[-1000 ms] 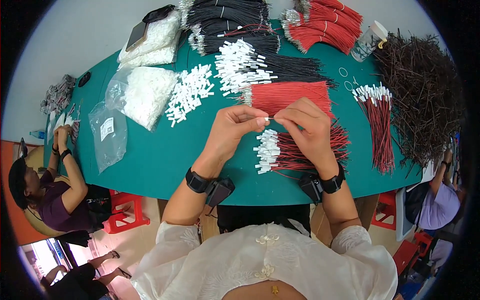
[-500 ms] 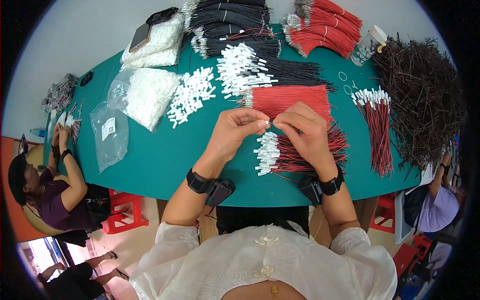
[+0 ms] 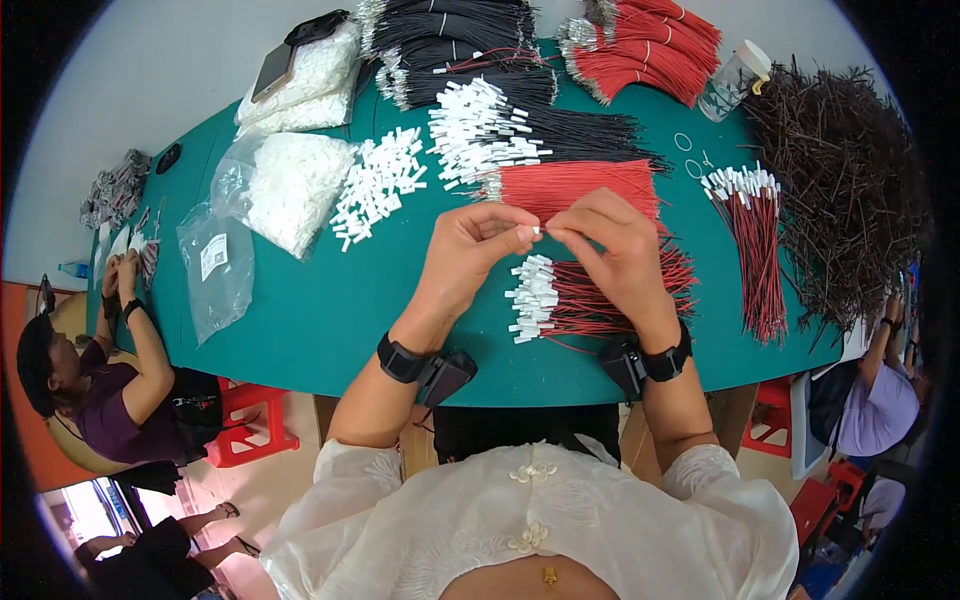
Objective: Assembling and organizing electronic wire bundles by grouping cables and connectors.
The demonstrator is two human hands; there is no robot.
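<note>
My left hand [image 3: 468,255] pinches a small white connector housing [image 3: 537,230] between thumb and forefinger. Meeting it from the other side, my right hand [image 3: 612,245] is closed in a pinch on what looks like a thin wire, almost wholly hidden by the fingers. Just beyond the hands lies a bundle of red wires [image 3: 580,183]. Below them is a pile of red and dark wires [image 3: 580,300] with white housings [image 3: 533,300] on their left ends, partly covered by my right hand. Black wires [image 3: 590,135] with white housings lie farther back.
Loose white housings [image 3: 380,185] lie left of centre, beside an open bag of housings [image 3: 295,190] and a flat plastic bag [image 3: 215,275]. On the right are a finished-looking wire bundle [image 3: 755,255], a dark tangled heap [image 3: 850,200] and a bottle [image 3: 735,80]. A co-worker [image 3: 115,370] sits left.
Both hands stay fingertip to fingertip and shift slightly upward in the picture. The whole view has moved a little. The white housing remains in my left fingers.
</note>
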